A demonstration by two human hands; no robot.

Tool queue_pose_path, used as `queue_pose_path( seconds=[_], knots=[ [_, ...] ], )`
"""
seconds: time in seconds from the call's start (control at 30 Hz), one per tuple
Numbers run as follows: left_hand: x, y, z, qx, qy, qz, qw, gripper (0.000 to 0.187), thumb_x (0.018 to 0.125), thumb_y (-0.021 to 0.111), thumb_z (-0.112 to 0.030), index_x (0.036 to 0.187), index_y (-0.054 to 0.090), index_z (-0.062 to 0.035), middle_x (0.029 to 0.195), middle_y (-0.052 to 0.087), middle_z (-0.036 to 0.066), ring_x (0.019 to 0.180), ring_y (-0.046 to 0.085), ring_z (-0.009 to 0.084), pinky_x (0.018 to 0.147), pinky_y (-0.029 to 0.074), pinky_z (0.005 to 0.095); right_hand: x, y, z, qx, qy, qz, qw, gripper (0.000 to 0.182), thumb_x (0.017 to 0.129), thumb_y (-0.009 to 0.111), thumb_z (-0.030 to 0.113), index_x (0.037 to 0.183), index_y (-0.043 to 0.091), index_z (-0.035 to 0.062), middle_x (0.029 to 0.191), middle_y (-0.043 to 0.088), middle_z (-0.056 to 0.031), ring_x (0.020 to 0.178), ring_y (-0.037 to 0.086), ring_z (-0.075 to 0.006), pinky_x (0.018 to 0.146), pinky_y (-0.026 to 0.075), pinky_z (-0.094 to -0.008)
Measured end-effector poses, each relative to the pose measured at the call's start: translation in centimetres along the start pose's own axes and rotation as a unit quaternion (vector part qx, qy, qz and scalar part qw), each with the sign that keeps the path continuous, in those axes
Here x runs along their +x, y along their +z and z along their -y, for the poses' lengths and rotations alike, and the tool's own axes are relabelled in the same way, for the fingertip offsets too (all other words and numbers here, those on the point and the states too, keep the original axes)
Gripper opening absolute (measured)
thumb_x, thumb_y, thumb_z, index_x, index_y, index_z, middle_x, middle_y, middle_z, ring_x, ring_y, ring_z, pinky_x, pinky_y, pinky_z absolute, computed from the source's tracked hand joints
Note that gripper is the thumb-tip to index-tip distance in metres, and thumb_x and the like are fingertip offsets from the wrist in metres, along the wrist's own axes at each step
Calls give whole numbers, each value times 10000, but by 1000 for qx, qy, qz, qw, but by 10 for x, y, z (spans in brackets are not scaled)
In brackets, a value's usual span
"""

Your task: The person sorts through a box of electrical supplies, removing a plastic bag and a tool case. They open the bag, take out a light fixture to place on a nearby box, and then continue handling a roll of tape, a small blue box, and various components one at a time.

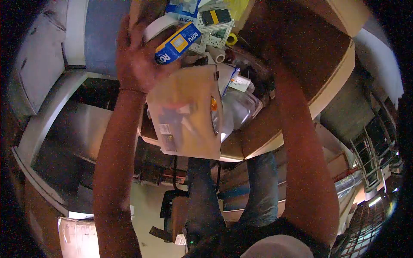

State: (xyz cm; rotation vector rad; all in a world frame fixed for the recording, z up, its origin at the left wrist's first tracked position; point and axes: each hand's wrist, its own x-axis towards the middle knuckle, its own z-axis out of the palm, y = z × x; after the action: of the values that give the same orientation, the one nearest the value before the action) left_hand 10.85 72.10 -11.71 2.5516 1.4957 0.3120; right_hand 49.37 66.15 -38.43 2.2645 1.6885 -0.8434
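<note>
My left hand (144, 64) reaches over the left side of an open cardboard box (331, 64), blurred, its fingers spread. Right beside its palm lies a blue and yellow ROYU carton (178, 43), with a curved white piece (161, 26) just above it. My right hand (269, 51) is deep in the box's shadow on the right, its fingers hidden in the dark. Between my forearms sits a cloudy plastic case (185, 116) with dark and reddish things showing through. Next to it is a clear plastic container (243, 109).
White perforated pieces (215, 36), a yellow tape roll (231, 39) and a pale tube (216, 54) crowd the box. A grey shelf frame (38, 129) stands left. Below are my legs (260, 185), and a wire rack (370, 159) is at right.
</note>
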Motion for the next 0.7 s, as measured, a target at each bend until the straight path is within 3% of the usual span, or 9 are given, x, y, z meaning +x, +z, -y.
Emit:
queue_pose_path(
  seconds=[0.17, 0.33, 0.47, 0.53, 0.6, 0.63, 0.67, 0.7],
  knots=[
    [-8, 6, 7, -14, 2, -12, 1000, 598, 562, 816, -394, 1135, 743, -239, 1324, 542, 115, 1330, 391, 446, 1128, 361, 539, 6, -1, 6, -5, 9, 2, 1000, 459, 790, 775, 307, 1167, 681, 63, 1063, 703, -141, 957, 653, -310, 804, 529, -430],
    [-1, -3, 3, 20, 6, 45, 999, 626, 640, 842, -447, 1212, 698, -236, 1399, 494, 185, 1312, 414, 483, 1114, 363, 559, 16, 0, -8, -1, 21, -15, 1000, 460, 786, 778, 301, 1169, 680, 64, 1058, 704, -132, 945, 655, -300, 796, 529, -427],
    [-9, 5, 0, 29, -23, 72, 997, 613, 641, 838, -434, 1204, 705, -231, 1423, 476, 185, 1312, 417, 477, 1120, 350, 567, 12, -14, -15, 68, 24, -45, 996, 462, 784, 780, 296, 1171, 679, 65, 1055, 705, -126, 935, 656, -292, 789, 530, -424],
    [-1, 8, 7, 7, -6, 11, 1000, 568, 582, 809, -394, 1124, 746, -238, 1334, 534, 126, 1333, 379, 468, 1124, 363, 548, 7, -35, -8, 169, 15, -98, 981, 462, 782, 781, 293, 1172, 678, 66, 1053, 706, -122, 930, 656, -288, 786, 530, -422],
    [6, -10, -5, -20, -15, 14, 1000, 580, 592, 805, -395, 1145, 735, -235, 1351, 513, 137, 1333, 368, 491, 1126, 353, 559, -7, -55, 8, 306, -8, -152, 940, 463, 781, 783, 290, 1173, 678, 66, 1051, 706, -119, 926, 657, -284, 782, 531, -421],
    [7, -8, -7, 2, -27, 32, 999, 599, 594, 805, -400, 1165, 726, -235, 1357, 503, 135, 1336, 362, 493, 1133, 341, 564, -28, -95, 35, 551, 32, -32, 833, 445, 767, 793, 297, 1129, 694, 57, 1030, 703, -96, 893, 646, -222, 766, 525, -385],
    [7, -5, -6, 25, -39, 49, 998, 618, 597, 805, -405, 1184, 717, -236, 1362, 493, 134, 1338, 356, 496, 1139, 329, 568, -40, -121, 55, 552, 29, -43, 832, 445, 767, 793, 297, 1129, 694, 57, 1030, 703, -96, 893, 646, -222, 766, 525, -385],
    [4, -3, -3, 14, -32, 29, 999, 634, 606, 812, -400, 1210, 703, -241, 1372, 480, 128, 1342, 349, 494, 1147, 316, 569, -52, -143, 73, 569, 34, -69, 819, 515, 775, 781, 282, 1219, 641, 62, 960, 666, -65, 830, 606, -175, 715, 500, -340]
  ],
)
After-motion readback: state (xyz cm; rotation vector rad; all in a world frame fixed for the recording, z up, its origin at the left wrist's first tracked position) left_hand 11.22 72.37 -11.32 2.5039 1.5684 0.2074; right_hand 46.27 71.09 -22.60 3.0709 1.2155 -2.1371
